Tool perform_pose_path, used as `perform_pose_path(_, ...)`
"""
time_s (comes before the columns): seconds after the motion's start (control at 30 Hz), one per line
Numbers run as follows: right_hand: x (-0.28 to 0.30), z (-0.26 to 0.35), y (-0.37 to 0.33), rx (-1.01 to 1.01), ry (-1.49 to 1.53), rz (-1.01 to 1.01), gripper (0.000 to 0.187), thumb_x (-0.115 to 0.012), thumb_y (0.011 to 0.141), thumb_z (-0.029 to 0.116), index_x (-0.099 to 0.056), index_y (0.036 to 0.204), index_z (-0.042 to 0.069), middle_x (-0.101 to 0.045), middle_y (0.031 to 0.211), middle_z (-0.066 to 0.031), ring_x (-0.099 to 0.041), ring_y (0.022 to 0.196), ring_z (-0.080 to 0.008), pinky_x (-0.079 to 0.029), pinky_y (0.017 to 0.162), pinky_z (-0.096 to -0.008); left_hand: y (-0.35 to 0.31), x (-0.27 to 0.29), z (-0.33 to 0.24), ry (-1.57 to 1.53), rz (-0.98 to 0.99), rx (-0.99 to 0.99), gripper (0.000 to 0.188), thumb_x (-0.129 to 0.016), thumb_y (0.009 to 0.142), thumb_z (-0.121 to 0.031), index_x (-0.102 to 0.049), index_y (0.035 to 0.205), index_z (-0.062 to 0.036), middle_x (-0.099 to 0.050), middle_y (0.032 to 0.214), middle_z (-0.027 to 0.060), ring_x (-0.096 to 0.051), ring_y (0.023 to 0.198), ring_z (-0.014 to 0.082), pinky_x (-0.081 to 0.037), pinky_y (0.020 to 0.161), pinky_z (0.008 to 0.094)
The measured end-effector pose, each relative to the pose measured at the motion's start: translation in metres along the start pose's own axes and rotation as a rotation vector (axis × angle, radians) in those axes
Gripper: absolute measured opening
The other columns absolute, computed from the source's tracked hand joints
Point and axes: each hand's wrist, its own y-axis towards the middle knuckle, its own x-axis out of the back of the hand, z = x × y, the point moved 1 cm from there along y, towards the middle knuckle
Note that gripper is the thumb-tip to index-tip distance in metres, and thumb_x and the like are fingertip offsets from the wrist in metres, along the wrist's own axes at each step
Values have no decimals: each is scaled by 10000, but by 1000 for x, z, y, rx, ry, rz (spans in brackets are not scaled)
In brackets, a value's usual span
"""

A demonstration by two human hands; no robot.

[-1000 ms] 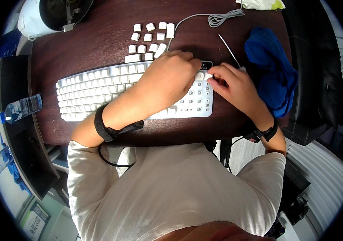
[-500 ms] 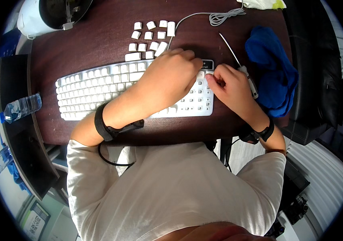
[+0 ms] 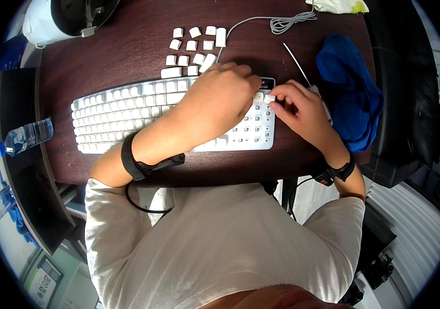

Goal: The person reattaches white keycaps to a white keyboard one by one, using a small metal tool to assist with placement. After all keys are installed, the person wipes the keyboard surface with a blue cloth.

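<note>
A white keyboard (image 3: pixel 127 118) lies across the table in front of me. On its right-hand number pad (image 3: pixel 251 126), bare key switches show without caps. My left hand (image 3: pixel 225 92) reaches over the keyboard with its fingers bunched by the pad's upper corner; whatever they hold is hidden. Thumb and forefinger of my right hand (image 3: pixel 298 105) close around a white keycap (image 3: pixel 269 98) at the pad's upper right corner. Beside it, another white keycap (image 3: pixel 259 97) sits in the top row. Several loose white keycaps (image 3: pixel 192 46) lie beyond the keyboard.
A screwdriver (image 3: pixel 297 63) lies right of the keyboard, partly behind my right hand, next to a blue cloth (image 3: pixel 349 92). A coiled grey cable (image 3: pixel 287 23) rests at the back. Far left stands a white appliance (image 3: pixel 44 26); a plastic bottle (image 3: pixel 29 137) lies at the left edge.
My right hand has shifted slightly right and its thumb has come down a little, baring more of the keycap between its fingertips. My left hand has hardly moved.
</note>
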Motion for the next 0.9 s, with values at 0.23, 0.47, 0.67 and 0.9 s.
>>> perform_pose_path(0.23, -4, -6, 3, 81, -42, -87, 87, -695, 890, 73, -642, 954, 48, -634, 843, -92, -635, 628, -242, -486, 549, -303, 0, 0, 1, -8, 19, 10, 129, -600, 891, -64, -666, 976, 7, -629, 851, 164, -627, 840, 364, -502, 746, 456)
perform_pose_path(0.47, -5, -3, 9, -34, 54, -65, 98, -701, 877, 59, -609, 877, 27, -629, 770, -76, -630, 616, -162, -484, 546, -278, -1, 0, -1, 10, 31, -4, 161, -611, 863, -37, -668, 1008, 4, -624, 889, 152, -618, 873, 352, -496, 781, 449)
perform_pose_path(0.67, -6, -2, 8, -82, 92, -81, 127, -709, 879, 69, -591, 848, 33, -641, 727, -63, -637, 603, -142, -483, 540, -268, -6, 3, -7, 81, 90, -71, 358, -615, 794, 27, -677, 1143, -19, -622, 1015, 122, -596, 975, 311, -487, 867, 418)
perform_pose_path(0.9, -7, -4, 9, -129, 146, -53, 131, -711, 883, 75, -589, 864, 32, -658, 720, -69, -664, 622, -147, -492, 553, -264, -7, 8, -3, 60, 113, -93, 427, -608, 763, 58, -663, 1183, 4, -625, 1063, 132, -593, 991, 312, -494, 898, 400)
